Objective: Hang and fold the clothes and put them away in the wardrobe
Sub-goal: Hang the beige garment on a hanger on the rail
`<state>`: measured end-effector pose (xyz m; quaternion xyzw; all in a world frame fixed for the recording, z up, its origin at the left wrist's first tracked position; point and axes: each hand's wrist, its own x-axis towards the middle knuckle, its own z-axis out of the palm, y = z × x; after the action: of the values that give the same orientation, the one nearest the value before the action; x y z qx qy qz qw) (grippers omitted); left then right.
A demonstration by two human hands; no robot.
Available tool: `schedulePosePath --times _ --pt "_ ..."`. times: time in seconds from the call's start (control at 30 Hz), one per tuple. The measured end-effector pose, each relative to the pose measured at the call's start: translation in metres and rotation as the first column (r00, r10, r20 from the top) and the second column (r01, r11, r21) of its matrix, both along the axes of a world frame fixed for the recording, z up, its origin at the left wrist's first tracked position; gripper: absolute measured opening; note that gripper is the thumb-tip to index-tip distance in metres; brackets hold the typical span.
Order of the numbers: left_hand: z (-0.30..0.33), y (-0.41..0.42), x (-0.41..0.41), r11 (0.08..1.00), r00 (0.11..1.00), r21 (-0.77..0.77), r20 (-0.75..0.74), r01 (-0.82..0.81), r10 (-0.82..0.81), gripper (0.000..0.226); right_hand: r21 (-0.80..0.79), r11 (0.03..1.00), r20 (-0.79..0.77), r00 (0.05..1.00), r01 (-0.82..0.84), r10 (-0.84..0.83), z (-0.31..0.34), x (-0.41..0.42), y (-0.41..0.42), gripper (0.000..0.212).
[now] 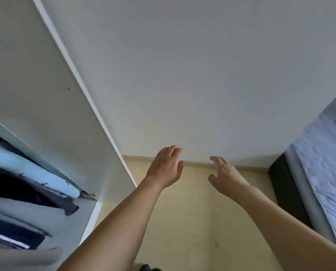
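The white wardrobe point(51, 106) stands open at the left. Inside it hang several garments: a light blue one point(26, 169), dark navy ones point(16, 188) and a grey one point(22, 212). My left hand point(166, 167) is stretched out in front of me with relaxed fingers and holds nothing. My right hand point(223, 174) is beside it, fingers spread and loosely bent, also holding nothing. Both hands hover in the air before the white wall, apart from the wardrobe and the clothes.
A white wall point(202, 75) fills the middle. Beige floor point(192, 212) runs below it. At the right is a bed with a pale quilted mattress point(325, 163) on a dark frame point(286, 188).
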<state>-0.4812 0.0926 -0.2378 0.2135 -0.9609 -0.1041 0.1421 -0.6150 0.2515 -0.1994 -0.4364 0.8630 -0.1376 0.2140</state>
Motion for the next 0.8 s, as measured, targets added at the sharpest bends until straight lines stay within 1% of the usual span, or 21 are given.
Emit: schedulePosePath --times 0.13,0.27,0.33,0.4,0.43,0.57,0.63,0.7,0.73,0.8 --pt "-0.004 0.064 -0.069 0.992 0.989 -0.008 0.078 0.127 -0.126 0.043 0.03 0.996 0.036 0.996 0.082 -0.083 -0.007 -0.054 0.067 0.059" --pt "-0.026 0.095 -0.125 0.987 0.97 0.034 0.183 0.154 -0.158 0.043 0.068 0.981 0.098 0.978 0.179 -0.185 -0.028 -0.098 0.121 0.061" --pt "-0.04 0.115 -0.154 0.982 0.96 0.04 0.211 0.182 -0.186 0.049 0.099 0.969 0.096 0.967 0.228 -0.238 -0.039 -0.121 0.153 0.061" --pt "-0.047 0.146 -0.186 0.973 0.95 0.074 0.209 0.221 -0.232 0.06 0.121 0.954 0.08 0.955 0.274 -0.285 -0.044 -0.143 0.189 0.06" --pt "-0.049 0.164 -0.205 0.965 0.944 0.082 0.203 0.249 -0.261 0.061 0.124 0.947 0.072 0.949 0.296 -0.306 -0.046 -0.156 0.208 0.06" --pt "-0.053 0.235 -0.276 0.938 0.918 0.038 0.193 0.345 -0.346 0.051 0.097 0.935 0.057 0.936 0.341 -0.348 -0.052 -0.203 0.276 0.06" --pt "-0.055 0.262 -0.304 0.936 0.911 0.041 0.218 0.35 -0.35 0.047 0.105 0.934 0.06 0.935 0.342 -0.35 -0.057 -0.223 0.306 0.058" --pt "-0.06 0.307 -0.336 0.94 0.912 0.044 0.229 0.338 -0.339 0.047 0.111 0.931 0.052 0.934 0.347 -0.354 -0.063 -0.256 0.351 0.057" --pt "-0.063 0.335 -0.35 0.948 0.923 0.041 0.222 0.315 -0.316 0.047 0.105 0.937 0.054 0.939 0.333 -0.34 -0.069 -0.275 0.376 0.058" --pt "-0.068 0.369 -0.363 0.964 0.938 0.083 0.226 0.252 -0.265 0.042 0.087 0.949 0.07 0.949 0.302 -0.308 -0.075 -0.297 0.406 0.057"
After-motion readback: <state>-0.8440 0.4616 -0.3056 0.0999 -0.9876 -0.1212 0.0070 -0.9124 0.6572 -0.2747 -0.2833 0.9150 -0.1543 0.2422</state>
